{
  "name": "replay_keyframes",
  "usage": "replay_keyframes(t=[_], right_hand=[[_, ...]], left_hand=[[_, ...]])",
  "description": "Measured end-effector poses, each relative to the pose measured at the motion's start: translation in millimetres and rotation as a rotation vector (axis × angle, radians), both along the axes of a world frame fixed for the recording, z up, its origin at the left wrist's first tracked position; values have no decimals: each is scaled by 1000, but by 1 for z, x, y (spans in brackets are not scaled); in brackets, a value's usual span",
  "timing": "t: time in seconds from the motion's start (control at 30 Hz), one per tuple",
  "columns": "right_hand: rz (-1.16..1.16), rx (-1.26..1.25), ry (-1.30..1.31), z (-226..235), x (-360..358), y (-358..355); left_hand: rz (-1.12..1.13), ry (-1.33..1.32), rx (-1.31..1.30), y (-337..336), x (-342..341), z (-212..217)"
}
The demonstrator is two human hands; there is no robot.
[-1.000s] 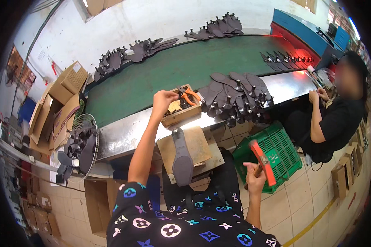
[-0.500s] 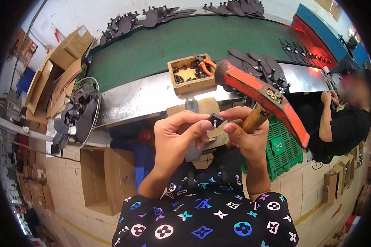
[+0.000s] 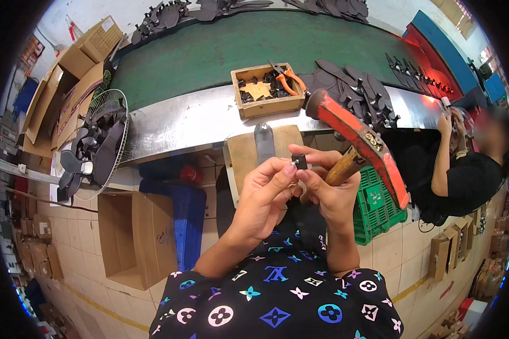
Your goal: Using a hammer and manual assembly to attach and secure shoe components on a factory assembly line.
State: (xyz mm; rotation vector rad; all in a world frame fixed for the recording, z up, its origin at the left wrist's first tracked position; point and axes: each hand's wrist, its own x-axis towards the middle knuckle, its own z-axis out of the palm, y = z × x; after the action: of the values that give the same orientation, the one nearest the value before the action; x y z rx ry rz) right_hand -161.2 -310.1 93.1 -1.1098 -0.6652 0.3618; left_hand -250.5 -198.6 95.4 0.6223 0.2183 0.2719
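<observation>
Between the fingertips of both hands sits a small black heel tip [image 3: 301,163] with a short metal pin. My left hand [image 3: 260,198] pinches it at the pin side, fingers curled. My right hand [image 3: 335,198] steadies its other side with thumb and fingertips while also gripping a hammer. That hammer [image 3: 350,127] has a worn red head, pointing up and to the right, and a wooden handle [image 3: 345,165] running through the right hand. Just beyond the hands, a dark grey shoe sole [image 3: 264,142] lies on a tan padded board [image 3: 243,164]; its near end is hidden.
On the metal table edge [image 3: 181,121] stands a wooden box [image 3: 266,107] of black pieces with orange-handled pliers [image 3: 288,79]. Dark soles [image 3: 350,85] lie right of it. A wire basket [image 3: 104,141], cardboard box [image 3: 136,237] and green crate [image 3: 376,203] surround me. Another person [image 3: 469,164] sits right.
Both hands have come closer together, the left moving right. The heel tip has turned, its pin now facing my left thumb. The hammer head sits lower, uncovering more of the pliers and sole.
</observation>
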Motion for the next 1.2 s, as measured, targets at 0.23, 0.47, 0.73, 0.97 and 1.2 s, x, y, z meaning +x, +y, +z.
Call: replay_keyframes(t=[0.23,0.47,0.73,0.97,1.2], right_hand=[[-31,-98,42,-10,13,0],[-4,-163,27,-23,45,23],[110,-302,70,-31,53,20],[76,-228,-45,-52,76,43],[101,-443,-345,-85,100,58]], left_hand=[[-91,-53,508,31,13,-28],[487,169,1554,106,71,-96],[353,142,1428,100,70,-101],[333,99,1471,98,64,-111],[289,105,1486,98,63,-113]])
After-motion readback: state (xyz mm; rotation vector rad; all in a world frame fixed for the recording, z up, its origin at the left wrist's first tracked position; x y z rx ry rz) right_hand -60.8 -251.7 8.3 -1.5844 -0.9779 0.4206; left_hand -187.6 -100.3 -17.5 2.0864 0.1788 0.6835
